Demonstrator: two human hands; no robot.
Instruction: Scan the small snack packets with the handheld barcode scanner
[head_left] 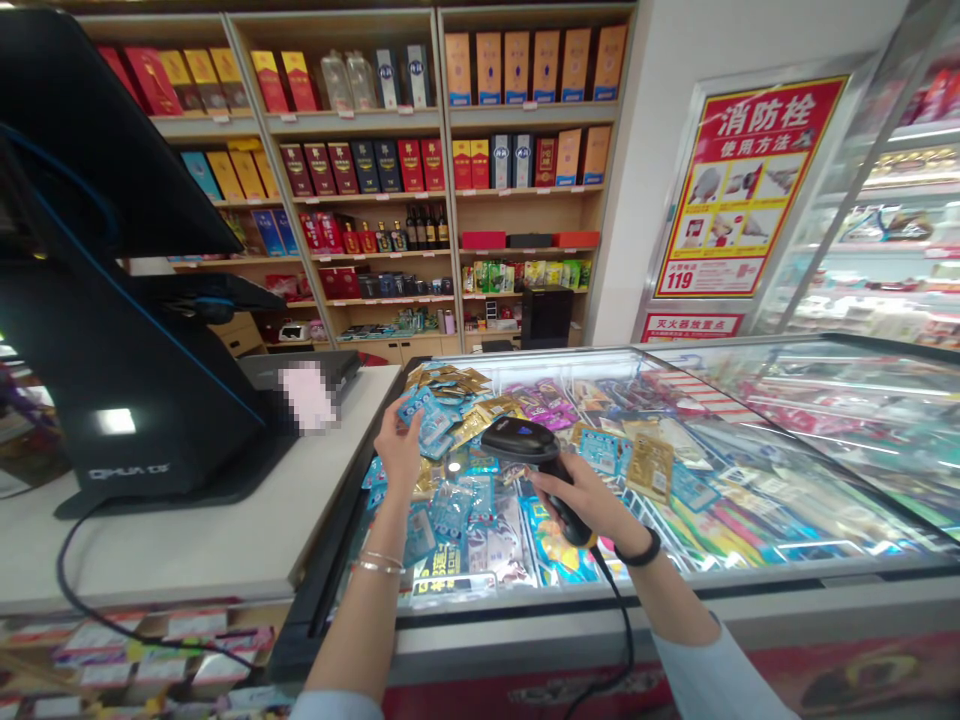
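Note:
My right hand (574, 490) is wrapped round the handle of a black barcode scanner (521, 440), whose head points left over the freezer's glass top. A cable runs down from its handle. At the left end of the glass, my left hand (397, 450) pinches a small blue packet (421, 408) near a heap of similar packets. Gold packets (454, 380) lie just behind that hand. Several blue packets (454, 508) are spread between my two arms, and a gold packet (651, 468) lies to the right of the scanner.
A white counter (247, 540) with a black checkout terminal (142, 400) stands to the left. The chest freezer's frame (540, 605) runs along my front. Behind are shelves of boxed bottles (517, 70). A red fire-hydrant poster (754, 185) hangs on the back wall.

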